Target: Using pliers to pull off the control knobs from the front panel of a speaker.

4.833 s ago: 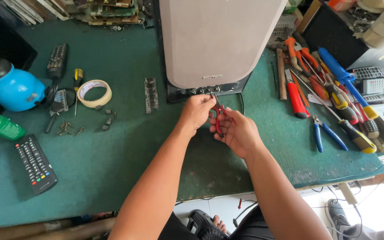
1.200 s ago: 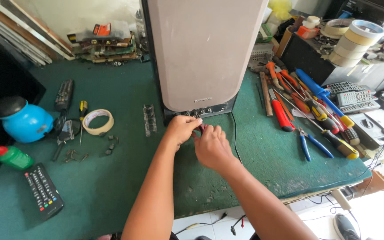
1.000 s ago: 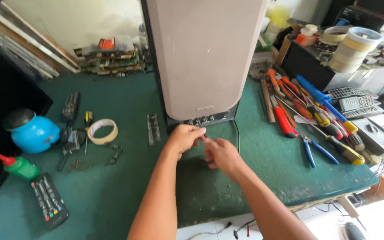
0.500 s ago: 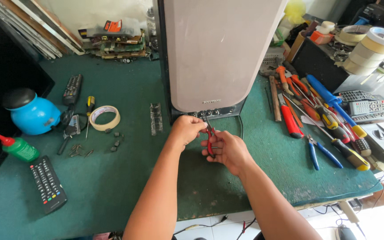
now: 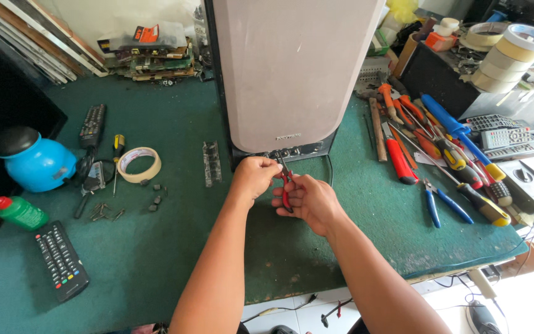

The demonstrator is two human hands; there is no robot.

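Observation:
A tall pale grey speaker cabinet (image 5: 292,68) lies on the green mat, its dark terminal end (image 5: 282,153) facing me. My right hand (image 5: 307,201) grips small red-handled pliers (image 5: 287,188), whose tip points up toward the terminals. My left hand (image 5: 256,176) is curled just left of the pliers' tip, fingers pinched at the terminal end; what it pinches is hidden. A black cable (image 5: 329,170) runs from the speaker's end past my right hand.
Right of the speaker lie several screwdrivers, a red utility knife (image 5: 398,159) and blue-handled pliers (image 5: 443,203). At left are a tape roll (image 5: 139,164), a blue round container (image 5: 32,162), a green squeeze bottle (image 5: 15,210), two remotes (image 5: 61,260) and loose screws (image 5: 156,195).
Both hands have stayed at the speaker's terminal end. The red-handled pliers show more plainly in my right hand now, and the view has shifted slightly.

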